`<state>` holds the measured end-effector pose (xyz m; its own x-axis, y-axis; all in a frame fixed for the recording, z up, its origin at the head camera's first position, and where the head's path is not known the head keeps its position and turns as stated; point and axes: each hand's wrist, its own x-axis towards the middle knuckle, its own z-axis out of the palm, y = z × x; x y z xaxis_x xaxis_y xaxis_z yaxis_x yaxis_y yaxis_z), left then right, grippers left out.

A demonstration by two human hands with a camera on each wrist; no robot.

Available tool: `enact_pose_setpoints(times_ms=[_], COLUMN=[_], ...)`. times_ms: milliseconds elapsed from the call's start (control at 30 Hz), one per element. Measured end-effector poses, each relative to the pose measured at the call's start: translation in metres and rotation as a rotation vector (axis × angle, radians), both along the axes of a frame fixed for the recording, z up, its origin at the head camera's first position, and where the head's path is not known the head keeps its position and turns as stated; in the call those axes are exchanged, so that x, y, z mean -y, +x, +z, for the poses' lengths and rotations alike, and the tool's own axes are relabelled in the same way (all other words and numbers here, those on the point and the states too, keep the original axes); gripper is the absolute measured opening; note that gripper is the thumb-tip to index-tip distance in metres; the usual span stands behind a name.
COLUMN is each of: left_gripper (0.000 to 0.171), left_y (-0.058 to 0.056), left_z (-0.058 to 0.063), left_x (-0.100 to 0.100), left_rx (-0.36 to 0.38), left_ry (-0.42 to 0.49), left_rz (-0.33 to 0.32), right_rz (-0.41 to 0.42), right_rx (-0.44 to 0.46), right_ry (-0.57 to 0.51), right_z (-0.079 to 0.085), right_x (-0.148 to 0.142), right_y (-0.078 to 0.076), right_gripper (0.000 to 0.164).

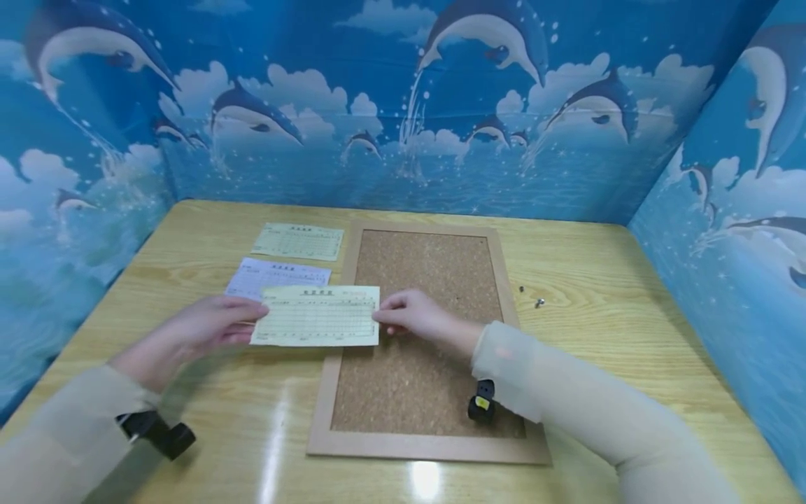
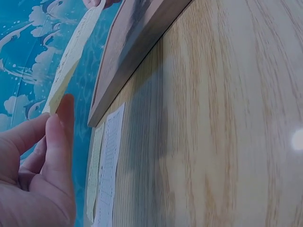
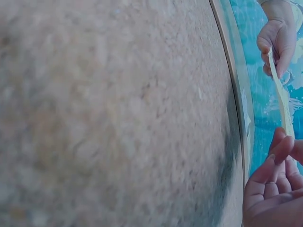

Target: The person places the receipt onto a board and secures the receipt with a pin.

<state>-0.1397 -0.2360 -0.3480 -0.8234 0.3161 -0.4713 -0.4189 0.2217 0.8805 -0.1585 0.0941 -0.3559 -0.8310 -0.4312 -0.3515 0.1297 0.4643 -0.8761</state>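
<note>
A pale yellow printed form [image 1: 317,316] is stretched between both hands, held up above the table and the left edge of the corkboard [image 1: 428,392]. My left hand [image 1: 217,323] pinches its left edge between thumb and fingers; the left wrist view shows that hand [image 2: 42,165] with the sheet [image 2: 71,61] rising from the fingertips. At the sheet's right edge, my right hand [image 1: 415,313] pinches it over the cork. Seen from the right wrist, the right hand [image 3: 279,184] grips the near end of the slip. A lilac form [image 1: 277,271] lies partly hidden behind the held sheet.
A pale green form [image 1: 299,241] lies farther back, left of the board's frame [image 1: 428,446]. Right of the board sit small metallic pins [image 1: 539,303] and a tiny dark piece [image 1: 521,288]. Dolphin-print cloth [image 1: 403,168] walls the wooden table [image 1: 598,280] at the back and sides.
</note>
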Motion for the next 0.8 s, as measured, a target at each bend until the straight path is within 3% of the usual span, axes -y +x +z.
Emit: enact_pose_setpoints(times_ms=[467,800], left_gripper=[0.044,0.034], left_y=[-0.007,-0.01], left_z=[0.002,0.002], left_x=[-0.022,-0.037], left_rx=[-0.027,-0.058], left_ry=[-0.084,-0.057], left_rz=[0.035,0.056], right_rz=[-0.028,-0.055], right_rx=[-0.007,-0.01], right_ry=[0.015,0.01], right_z=[0.003,0.001], right_x=[-0.02,-0.033], right_y=[-0.003,-0.004], right_gripper=[0.019,0.018])
